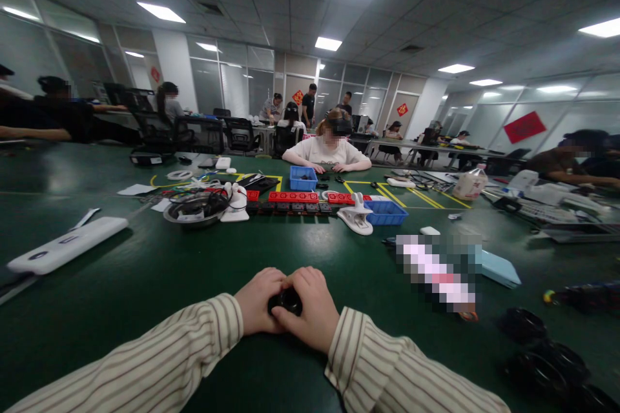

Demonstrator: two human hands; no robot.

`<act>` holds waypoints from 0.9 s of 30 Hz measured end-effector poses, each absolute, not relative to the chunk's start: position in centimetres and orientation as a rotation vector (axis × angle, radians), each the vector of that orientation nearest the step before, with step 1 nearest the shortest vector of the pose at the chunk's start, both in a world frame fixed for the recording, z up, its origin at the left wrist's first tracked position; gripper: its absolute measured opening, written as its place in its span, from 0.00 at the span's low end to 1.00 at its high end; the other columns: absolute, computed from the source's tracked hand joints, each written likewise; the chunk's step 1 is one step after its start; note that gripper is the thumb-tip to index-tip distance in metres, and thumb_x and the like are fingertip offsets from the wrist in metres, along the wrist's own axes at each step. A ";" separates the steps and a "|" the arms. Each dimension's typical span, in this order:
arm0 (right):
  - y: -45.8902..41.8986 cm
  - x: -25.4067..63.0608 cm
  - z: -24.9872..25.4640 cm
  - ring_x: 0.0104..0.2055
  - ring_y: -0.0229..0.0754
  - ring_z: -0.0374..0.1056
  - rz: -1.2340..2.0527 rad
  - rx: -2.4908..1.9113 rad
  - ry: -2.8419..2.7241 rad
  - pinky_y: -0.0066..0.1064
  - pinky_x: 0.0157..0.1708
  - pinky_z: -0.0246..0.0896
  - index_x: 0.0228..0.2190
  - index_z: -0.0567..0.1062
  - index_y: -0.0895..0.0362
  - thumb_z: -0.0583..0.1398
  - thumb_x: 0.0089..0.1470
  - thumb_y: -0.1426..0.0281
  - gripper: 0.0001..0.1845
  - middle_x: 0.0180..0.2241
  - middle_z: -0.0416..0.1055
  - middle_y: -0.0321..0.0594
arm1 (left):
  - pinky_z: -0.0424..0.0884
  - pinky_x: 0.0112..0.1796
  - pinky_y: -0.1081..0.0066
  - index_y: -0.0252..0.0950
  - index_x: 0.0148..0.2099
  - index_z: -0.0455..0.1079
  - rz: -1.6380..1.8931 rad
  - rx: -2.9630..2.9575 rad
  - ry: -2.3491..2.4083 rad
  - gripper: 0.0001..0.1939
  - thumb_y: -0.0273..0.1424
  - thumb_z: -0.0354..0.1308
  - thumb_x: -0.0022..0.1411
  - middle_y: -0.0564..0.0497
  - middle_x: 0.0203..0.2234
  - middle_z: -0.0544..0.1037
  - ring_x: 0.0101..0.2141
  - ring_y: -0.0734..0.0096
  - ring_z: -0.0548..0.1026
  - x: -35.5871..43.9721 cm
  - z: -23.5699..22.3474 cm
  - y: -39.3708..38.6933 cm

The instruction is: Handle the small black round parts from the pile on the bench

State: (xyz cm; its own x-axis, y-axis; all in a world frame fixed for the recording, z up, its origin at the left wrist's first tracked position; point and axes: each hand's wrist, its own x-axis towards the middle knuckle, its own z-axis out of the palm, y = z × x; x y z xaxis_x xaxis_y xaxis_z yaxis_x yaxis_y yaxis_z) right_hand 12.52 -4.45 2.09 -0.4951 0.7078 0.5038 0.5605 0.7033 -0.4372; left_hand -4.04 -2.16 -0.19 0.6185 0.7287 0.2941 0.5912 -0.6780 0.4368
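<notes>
Both my hands meet over a small black round part with a ring-like opening (285,301), low over the green table (194,264). My left hand (260,297) curls around its left side. From the right, my right hand (312,306) wraps it, the thumb lying across its near edge. The fingertips of the two hands touch at the top. Much of the black part is hidden by my fingers, so its exact kind does not show. Several similar black round parts (537,361) lie at the lower right.
A white power strip-like bar (68,245) lies left. Ahead are a metal bowl of cables (194,210), a row of red and black blocks (293,198), a blue bin (386,213) and a white clip stand (357,214). A person (329,148) sits opposite, near another blue bin (303,179).
</notes>
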 end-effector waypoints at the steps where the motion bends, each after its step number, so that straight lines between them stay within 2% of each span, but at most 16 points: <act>1: -4.5 12.6 2.2 0.37 0.43 0.58 0.306 -0.884 -2.245 0.37 0.40 0.53 0.30 0.66 0.57 0.56 0.43 0.69 0.09 0.32 0.65 0.40 | 0.64 0.44 0.62 0.35 0.35 0.68 0.652 2.532 1.034 0.19 0.30 0.66 0.37 0.50 0.33 0.70 0.37 0.61 0.68 -4.1 -0.2 -2.0; 6: -4.5 12.7 2.4 0.37 0.41 0.62 0.362 -0.457 -2.345 0.35 0.41 0.54 0.26 0.65 0.56 0.49 0.36 0.74 0.10 0.30 0.67 0.39 | 0.64 0.44 0.64 0.38 0.38 0.71 0.613 2.503 0.934 0.20 0.32 0.67 0.38 0.51 0.37 0.70 0.40 0.60 0.68 -4.4 -0.3 -1.4; 9: -4.7 12.8 2.6 0.38 0.41 0.64 0.362 -0.401 -2.374 0.38 0.49 0.50 0.28 0.65 0.55 0.48 0.35 0.74 0.13 0.30 0.69 0.37 | 0.62 0.46 0.61 0.38 0.41 0.71 0.578 2.525 0.919 0.22 0.36 0.67 0.40 0.50 0.38 0.71 0.41 0.58 0.67 -4.5 -0.7 -1.2; 13: -4.9 13.1 2.9 0.46 0.43 0.61 0.374 -0.520 -2.320 0.44 0.56 0.38 0.39 0.64 0.55 0.51 0.42 0.69 0.18 0.39 0.68 0.40 | 0.58 0.50 0.56 0.36 0.49 0.65 0.637 2.528 0.947 0.34 0.41 0.68 0.39 0.46 0.43 0.69 0.45 0.54 0.66 -4.6 -1.0 -1.4; 16: -4.8 13.2 2.7 0.43 0.44 0.60 0.351 -0.642 -2.223 0.45 0.53 0.42 0.41 0.64 0.57 0.53 0.49 0.59 0.19 0.39 0.66 0.42 | 0.59 0.50 0.54 0.34 0.50 0.61 0.675 2.494 1.015 0.40 0.48 0.67 0.36 0.43 0.45 0.67 0.45 0.51 0.65 -4.6 -0.5 -1.8; 19: -4.6 13.0 2.3 0.37 0.43 0.59 0.339 -0.794 -2.153 0.40 0.44 0.52 0.37 0.64 0.58 0.52 0.51 0.55 0.19 0.34 0.64 0.41 | 0.62 0.46 0.54 0.35 0.46 0.62 0.628 2.504 1.073 0.38 0.51 0.66 0.35 0.45 0.42 0.68 0.41 0.53 0.67 -4.4 0.3 -2.2; 21: -4.6 12.9 2.1 0.34 0.42 0.57 0.327 -0.887 -2.151 0.36 0.38 0.53 0.34 0.64 0.58 0.54 0.50 0.56 0.18 0.31 0.63 0.39 | 0.63 0.43 0.56 0.35 0.41 0.63 0.613 2.528 1.099 0.34 0.50 0.66 0.36 0.46 0.38 0.69 0.38 0.55 0.67 -4.3 0.7 -2.4; 25: -4.7 12.6 2.2 0.35 0.42 0.57 0.310 -0.976 -2.235 0.35 0.38 0.53 0.31 0.66 0.57 0.58 0.49 0.63 0.11 0.31 0.63 0.38 | 0.65 0.39 0.61 0.34 0.33 0.65 0.664 2.502 1.098 0.19 0.36 0.68 0.39 0.49 0.33 0.70 0.35 0.60 0.67 -4.1 0.6 -2.4; 27: -4.7 12.6 2.2 0.36 0.42 0.58 0.314 -0.938 -2.257 0.35 0.38 0.53 0.30 0.67 0.57 0.58 0.47 0.67 0.08 0.31 0.64 0.38 | 0.65 0.39 0.63 0.34 0.31 0.65 0.679 2.480 1.058 0.17 0.30 0.67 0.38 0.49 0.33 0.70 0.35 0.61 0.68 -4.1 0.4 -2.3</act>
